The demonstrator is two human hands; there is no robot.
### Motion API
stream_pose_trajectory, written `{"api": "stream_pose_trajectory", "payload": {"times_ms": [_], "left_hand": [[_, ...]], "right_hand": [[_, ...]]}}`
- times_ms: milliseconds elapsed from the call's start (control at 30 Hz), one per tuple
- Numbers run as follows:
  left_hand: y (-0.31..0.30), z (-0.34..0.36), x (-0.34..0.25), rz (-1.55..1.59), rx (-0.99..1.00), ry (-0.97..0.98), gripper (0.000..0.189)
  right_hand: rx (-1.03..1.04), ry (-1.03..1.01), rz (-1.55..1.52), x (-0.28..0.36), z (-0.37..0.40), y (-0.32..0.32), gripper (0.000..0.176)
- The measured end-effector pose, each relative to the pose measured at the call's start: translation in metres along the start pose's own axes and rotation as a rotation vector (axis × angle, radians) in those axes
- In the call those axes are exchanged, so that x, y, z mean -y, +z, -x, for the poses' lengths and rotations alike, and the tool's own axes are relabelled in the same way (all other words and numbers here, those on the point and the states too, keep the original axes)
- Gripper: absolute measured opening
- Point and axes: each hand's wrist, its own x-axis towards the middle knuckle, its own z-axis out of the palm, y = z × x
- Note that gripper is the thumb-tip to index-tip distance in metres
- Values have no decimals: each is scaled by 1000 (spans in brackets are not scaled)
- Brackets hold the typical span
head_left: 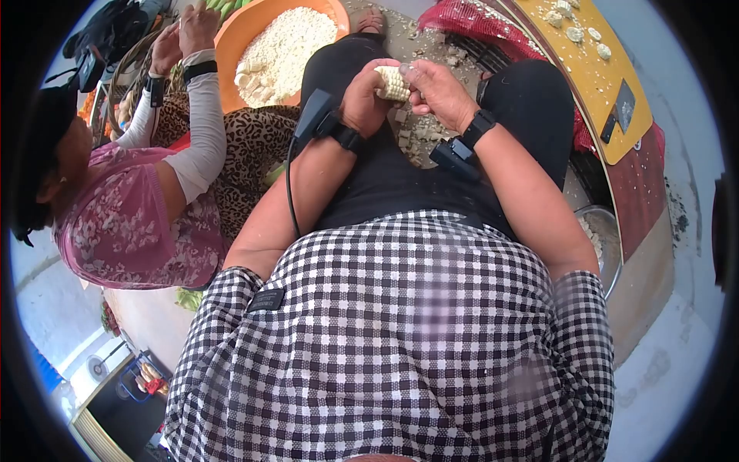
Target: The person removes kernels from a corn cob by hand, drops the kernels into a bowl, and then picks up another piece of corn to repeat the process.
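A short piece of pale corn cob (393, 83) with rows of kernels is held up between my two hands, above my lap. My left hand (366, 98) is wrapped round its left side. At its right end, my right hand (443, 94) presses with the thumb, the other fingers curled; whether kernels lie in that palm is hidden. To the left of my knee stands an orange basin (228, 58) heaped with loose white kernels (289, 50), with some larger pale chunks (258, 83) at its near side.
A co-worker (138, 208) in a pink patterned top sits close on my left, hands raised near the basin. At right, a yellow cutting board (573, 65) bears cob pieces and a cleaver (624, 108). A red mesh bag (469, 17) and a metal bowl (612, 246) are nearby; scraps (422, 138) litter the floor.
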Motion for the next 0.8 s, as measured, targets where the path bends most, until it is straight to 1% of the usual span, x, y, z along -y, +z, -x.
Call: {"api": "stream_pose_trajectory", "payload": {"times_ms": [100,300,400,500,600,700,800], "left_hand": [[-3,-1,1,-3,5,-11,36],[0,-1,-1,8,-2,-4,36],[-1,-1,-1,13,-3,-9,36],[-1,-1,-1,11,-23,-15,35],[2,0,-2,23,-47,-22,33],[4,0,-4,42,-50,-28,32],[3,0,-4,36,-39,-26,32]], "right_hand": [[34,-25,37,-3,-1,-2,25],[61,7,-41,-4,-5,-7,25],[70,21,-31,-5,-6,-8,24],[68,13,-31,-6,-6,-8,22],[69,1,-33,-6,-5,-8,17],[61,6,33,-3,-4,-5,15],[27,-4,19,-1,-2,-2,16]]}}
